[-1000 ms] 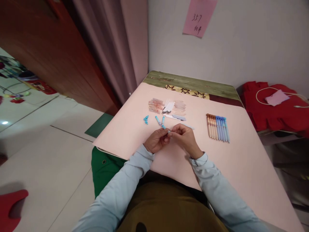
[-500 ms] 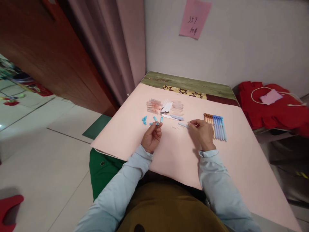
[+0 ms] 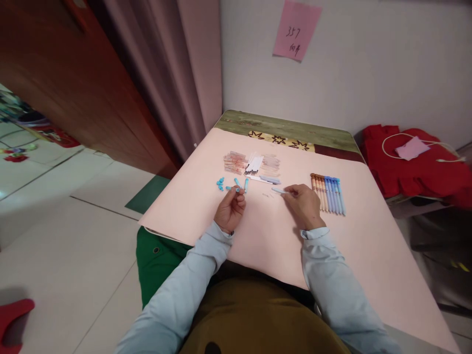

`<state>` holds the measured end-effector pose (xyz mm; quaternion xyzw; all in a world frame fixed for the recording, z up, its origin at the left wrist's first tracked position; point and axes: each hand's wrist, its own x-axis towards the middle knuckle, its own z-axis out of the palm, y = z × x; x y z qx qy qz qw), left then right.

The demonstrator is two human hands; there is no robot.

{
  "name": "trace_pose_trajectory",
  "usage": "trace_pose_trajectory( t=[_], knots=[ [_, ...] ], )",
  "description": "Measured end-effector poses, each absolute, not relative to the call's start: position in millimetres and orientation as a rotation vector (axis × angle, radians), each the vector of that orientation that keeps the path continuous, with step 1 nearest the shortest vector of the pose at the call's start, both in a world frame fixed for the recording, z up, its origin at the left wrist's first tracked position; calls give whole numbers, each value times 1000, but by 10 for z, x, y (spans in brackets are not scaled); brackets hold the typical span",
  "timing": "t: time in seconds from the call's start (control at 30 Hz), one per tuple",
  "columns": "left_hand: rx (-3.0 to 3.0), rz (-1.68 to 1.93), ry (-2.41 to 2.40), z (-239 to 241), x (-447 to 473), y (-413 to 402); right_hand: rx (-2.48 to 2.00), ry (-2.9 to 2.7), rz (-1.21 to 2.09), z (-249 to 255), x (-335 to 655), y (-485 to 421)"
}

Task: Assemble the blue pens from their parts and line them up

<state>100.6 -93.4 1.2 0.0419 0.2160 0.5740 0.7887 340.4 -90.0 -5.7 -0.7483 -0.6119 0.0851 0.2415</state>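
Between the thumb and fingers of my left hand (image 3: 230, 210) is a short turquoise pen part (image 3: 237, 190). My right hand (image 3: 305, 204) pinches a pale blue pen barrel (image 3: 277, 190), whose end points left, just over the table. Several turquoise pen parts (image 3: 246, 185) lie beyond my left fingers, with a cluster of small turquoise pieces (image 3: 220, 183) to their left. To the right of my right hand lies a row of pens (image 3: 334, 194) with brown, dark blue and light blue tops. Small thin bits (image 3: 268, 195) rest between my hands.
Farther back lie reddish-brown pen barrels (image 3: 235, 162), white refills with black ends (image 3: 254, 164) and pale barrels (image 3: 271, 164). A pale blue barrel (image 3: 271, 180) lies in front. Pink paper covers the table (image 3: 265, 236). Red cloth (image 3: 387, 167) is at the right.
My right hand has moved slightly left with the pale blue barrel, uncovering more of the pen row. My left hand has barely shifted and still holds the turquoise part.
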Motion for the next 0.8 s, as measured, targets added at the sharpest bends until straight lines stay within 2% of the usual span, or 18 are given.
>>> trace_pose_trajectory(
  t=[0.23,0.4,0.8],
  knots=[
    [91,1233,481,2,1009,-923,-1916,-1652,202,13,3362,-924],
    [111,1219,444,-36,1006,-909,-1786,-1619,321,57,3228,-911],
    [147,1221,456,-71,989,-946,-1995,-1820,117,-47,2999,-654]
  ],
)
